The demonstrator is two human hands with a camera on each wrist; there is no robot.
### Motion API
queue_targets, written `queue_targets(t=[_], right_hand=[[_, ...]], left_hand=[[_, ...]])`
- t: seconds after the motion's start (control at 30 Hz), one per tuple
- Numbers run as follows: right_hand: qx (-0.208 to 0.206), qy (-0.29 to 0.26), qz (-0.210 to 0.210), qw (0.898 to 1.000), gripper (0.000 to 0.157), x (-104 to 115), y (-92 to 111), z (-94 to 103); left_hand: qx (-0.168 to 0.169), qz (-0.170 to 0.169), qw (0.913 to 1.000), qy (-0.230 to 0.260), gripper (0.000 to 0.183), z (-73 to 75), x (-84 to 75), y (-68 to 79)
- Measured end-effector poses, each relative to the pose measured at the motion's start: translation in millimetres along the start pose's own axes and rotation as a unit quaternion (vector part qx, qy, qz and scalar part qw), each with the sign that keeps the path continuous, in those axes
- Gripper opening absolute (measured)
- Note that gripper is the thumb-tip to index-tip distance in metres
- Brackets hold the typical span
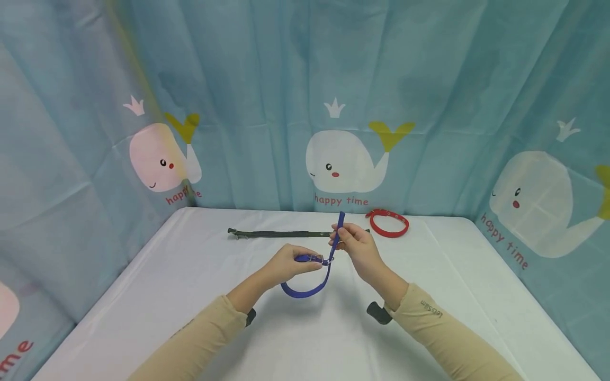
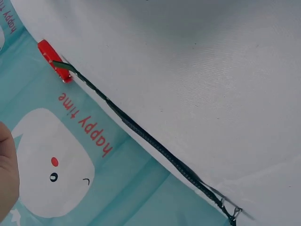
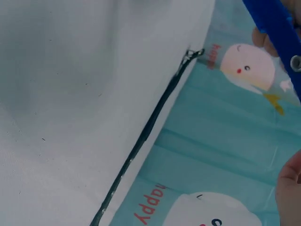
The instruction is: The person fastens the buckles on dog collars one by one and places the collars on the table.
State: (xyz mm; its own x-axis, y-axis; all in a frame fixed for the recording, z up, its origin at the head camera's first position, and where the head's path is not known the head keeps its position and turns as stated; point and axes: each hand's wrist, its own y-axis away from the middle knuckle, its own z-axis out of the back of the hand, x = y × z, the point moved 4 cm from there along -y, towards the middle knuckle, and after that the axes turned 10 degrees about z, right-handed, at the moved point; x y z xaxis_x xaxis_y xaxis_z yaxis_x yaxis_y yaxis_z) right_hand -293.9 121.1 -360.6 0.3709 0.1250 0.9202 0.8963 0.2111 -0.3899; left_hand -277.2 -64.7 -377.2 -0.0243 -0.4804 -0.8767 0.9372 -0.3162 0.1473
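A blue collar (image 1: 301, 294) with a metal buckle hangs in a loop above the table, between both hands. My left hand (image 1: 288, 262) pinches it by the buckle end, thumb below and fingers above. With thumb and fingers, my right hand (image 1: 360, 251) grips the strap's free end, which points upward past a metal ring. Close up in the right wrist view, the blue strap (image 3: 277, 35) shows an eyelet. Behind the hands lies a dark green collar (image 1: 281, 234), stretched straight, its right part partly hidden by the right hand.
At the back right of the white table (image 1: 190, 296) lies a red collar (image 1: 389, 233), closed into a ring. A blue curtain (image 1: 267, 106) printed with whales encloses the back and sides. Dark wrist-camera parts (image 1: 379, 313) show beneath the sleeves.
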Motion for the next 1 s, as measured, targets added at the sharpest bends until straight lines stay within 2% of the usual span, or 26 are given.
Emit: queue_targets(t=[0.07,0.17,0.27,0.4,0.47,0.57,0.63,0.73,0.9,1.0], right_hand=[[0.009,0.011,0.003,1.000,0.031,2,0,1.2],[0.028,0.052,0.034,0.998,0.033,7,2,3.5],[0.046,0.099,0.084,0.991,0.039,14,3,4.7],[0.070,0.149,0.128,0.978,0.038,22,5,3.8],[0.100,0.194,0.151,0.964,0.033,26,7,1.2],[0.151,0.265,0.194,0.932,0.028,32,10,-5.0],[0.176,0.309,0.223,0.908,0.026,36,11,-8.9],[0.203,0.352,0.248,0.879,0.024,40,12,-13.2],[0.236,0.388,0.285,0.844,0.024,44,14,-19.9],[0.229,0.402,0.314,0.829,0.025,43,15,-22.5]], left_hand=[[-0.006,0.002,1.0000,0.001,0.035,0.3,0.7,0.0],[-0.012,0.004,0.9999,0.010,0.035,0.1,3.7,0.4],[-0.013,-0.005,0.9998,0.014,0.035,-0.4,5.6,2.0],[-0.025,-0.041,0.9988,0.010,0.030,0.6,4.8,5.1],[-0.031,-0.058,0.9979,0.001,0.028,1.1,4.1,6.3],[-0.039,-0.077,0.9961,-0.016,0.027,2.0,2.8,8.5],[-0.052,-0.078,0.9955,-0.015,0.026,4.4,2.9,10.0],[-0.066,-0.071,0.9952,-0.008,0.025,7.9,2.6,11.7],[-0.065,-0.070,0.9954,-0.012,0.024,9.5,-1.0,13.5],[-0.079,-0.070,0.9941,-0.022,0.023,10.2,-4.5,15.2]])
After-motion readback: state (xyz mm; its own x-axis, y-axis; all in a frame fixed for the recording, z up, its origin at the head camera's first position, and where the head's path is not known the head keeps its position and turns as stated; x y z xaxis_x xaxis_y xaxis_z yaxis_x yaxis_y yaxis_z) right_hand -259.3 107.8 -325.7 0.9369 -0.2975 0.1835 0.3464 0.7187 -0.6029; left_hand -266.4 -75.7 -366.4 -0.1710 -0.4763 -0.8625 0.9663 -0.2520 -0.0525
